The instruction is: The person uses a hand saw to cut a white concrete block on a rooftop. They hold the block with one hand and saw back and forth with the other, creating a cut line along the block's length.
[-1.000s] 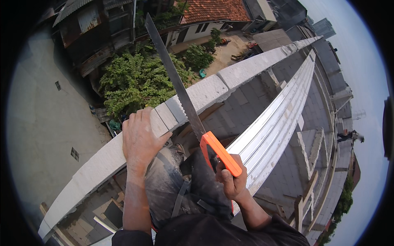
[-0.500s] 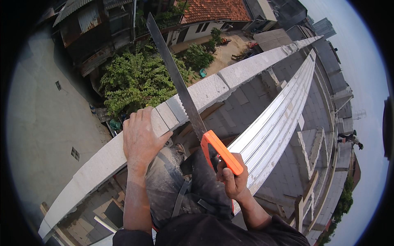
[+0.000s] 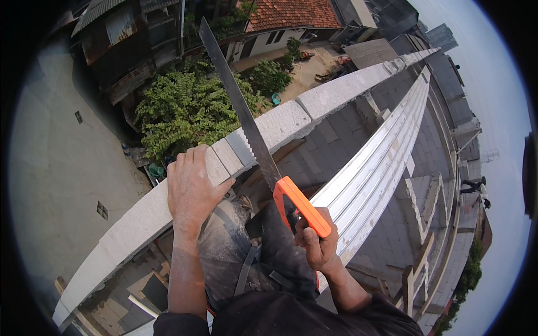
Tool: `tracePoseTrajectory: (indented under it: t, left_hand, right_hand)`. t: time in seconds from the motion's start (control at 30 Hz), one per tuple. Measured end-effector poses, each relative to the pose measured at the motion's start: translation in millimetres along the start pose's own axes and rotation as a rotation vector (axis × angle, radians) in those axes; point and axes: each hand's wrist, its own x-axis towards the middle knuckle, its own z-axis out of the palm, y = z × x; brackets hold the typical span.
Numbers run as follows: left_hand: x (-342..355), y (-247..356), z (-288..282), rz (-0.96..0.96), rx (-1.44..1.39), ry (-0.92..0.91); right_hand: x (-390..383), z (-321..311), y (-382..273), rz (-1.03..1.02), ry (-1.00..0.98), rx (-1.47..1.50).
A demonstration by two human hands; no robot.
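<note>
A handsaw (image 3: 240, 106) with an orange and black handle is in my right hand (image 3: 320, 242), fingers wrapped round its grip. The long blade points away and slightly left, crossing over a narrow wall of pale lightweight concrete blocks (image 3: 280, 124). The blade's toothed edge faces left; whether it sits in a cut, I cannot tell. My left hand (image 3: 193, 187) clasps the wall top left of the blade, fingers bent over the far edge and thumb on the near side. Between thumb and blade, lines divide off a narrow block piece (image 3: 226, 157). The left fingertips are hidden.
Ribbed silvery metal sheets (image 3: 364, 179) stretch away on the right. Beyond the wall the ground drops far below, with a leafy tree (image 3: 185, 109), paved ground (image 3: 73, 168) and a tiled roof (image 3: 294, 14). Another person (image 3: 477, 190) is far right near wooden beams (image 3: 417, 269).
The distant person at the far right has shifted posture. My hands and the saw hold nearly the same place; the view has slid very slightly.
</note>
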Motion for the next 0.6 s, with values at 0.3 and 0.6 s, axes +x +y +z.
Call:
tracePoseTrajectory:
  t: [0.3, 0.6]
  left_hand:
    - [0.3, 0.7, -0.4, -0.002, 0.000, -0.002]
    - [0.5, 0.8, -1.0, -0.012, 0.025, -0.021]
  right_hand:
    - [-1.0, 1.0, 0.6, 0.013, 0.008, 0.011]
    - [2.1, 0.0, -1.9, 0.005, 0.004, 0.007]
